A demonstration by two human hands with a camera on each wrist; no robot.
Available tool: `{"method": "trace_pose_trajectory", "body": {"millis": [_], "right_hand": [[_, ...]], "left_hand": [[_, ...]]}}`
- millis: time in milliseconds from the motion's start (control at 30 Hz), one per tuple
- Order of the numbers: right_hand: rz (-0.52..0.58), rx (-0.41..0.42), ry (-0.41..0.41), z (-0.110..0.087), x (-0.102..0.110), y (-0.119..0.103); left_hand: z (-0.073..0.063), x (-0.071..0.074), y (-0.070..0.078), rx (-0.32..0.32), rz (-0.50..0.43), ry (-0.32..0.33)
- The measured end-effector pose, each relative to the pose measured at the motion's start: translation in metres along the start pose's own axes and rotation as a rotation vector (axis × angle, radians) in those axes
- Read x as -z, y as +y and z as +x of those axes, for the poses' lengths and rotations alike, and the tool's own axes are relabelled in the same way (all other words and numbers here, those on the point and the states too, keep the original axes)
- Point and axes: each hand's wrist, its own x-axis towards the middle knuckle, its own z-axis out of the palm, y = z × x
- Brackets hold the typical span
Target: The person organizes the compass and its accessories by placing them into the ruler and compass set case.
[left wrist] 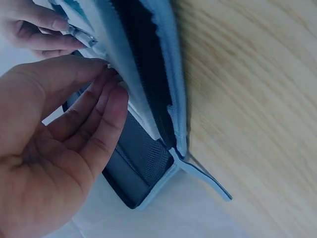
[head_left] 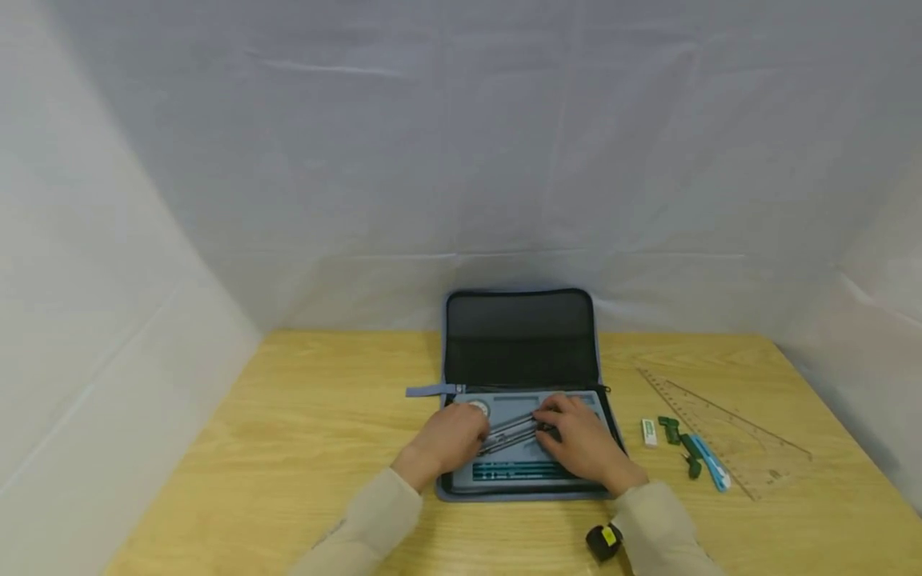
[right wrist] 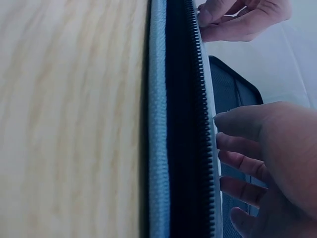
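An open zip case (head_left: 522, 498) lies on the table, its light blue-grey moulded tray (head_left: 464, 472) facing up. Slanting across the tray is a slim metal drawing compass (head_left: 508, 438), between both hands. My left hand (head_left: 452, 436) pinches its left end, thumb and fingertips together, and in the left wrist view the left hand (left wrist: 64, 114) is right over the tray's edge. At the other end my right hand (head_left: 582, 438) holds it with thumb and forefinger on either side. Dark green pencils (head_left: 515, 471) lie in the front slot. A round white item (head_left: 479, 407) shows beside the left hand.
The case's mesh lid (head_left: 520, 336) leans up behind, with a strap (head_left: 426, 390) at left. To the right lie an eraser (head_left: 649, 433), small green parts (head_left: 671, 430), a blue cutter (head_left: 711, 462) and a clear set square (head_left: 727, 432). A black-and-yellow object (head_left: 603, 542) sits by the right sleeve.
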Motion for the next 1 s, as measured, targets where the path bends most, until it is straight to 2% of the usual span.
{"method": "trace_pose_trajectory", "body": {"millis": [267, 333, 467, 600, 733, 1000], "right_hand": [[0.006, 0.029, 0.002, -0.003, 0.0, 0.004], [0.033, 0.033, -0.008, -0.003, 0.0, 0.006], [0.087, 0.012, -0.014, -0.005, 0.002, 0.011], [0.089, -0.01, 0.026, -0.009, 0.007, 0.019], [0.083, -0.039, 0.077, -0.012, 0.013, 0.027], [0.069, -0.117, 0.139, -0.024, 0.024, 0.042]], "left_hand": [[-0.001, -0.001, 0.004, 0.016, 0.005, 0.019], [-0.002, -0.002, 0.004, 0.028, 0.008, 0.042], [-0.003, -0.002, 0.003, 0.065, 0.041, 0.129], [-0.001, 0.0, 0.003, 0.11, 0.036, 0.205], [0.002, 0.002, 0.002, 0.137, -0.023, 0.221], [0.011, -0.002, 0.006, 0.11, -0.058, 0.251]]}}
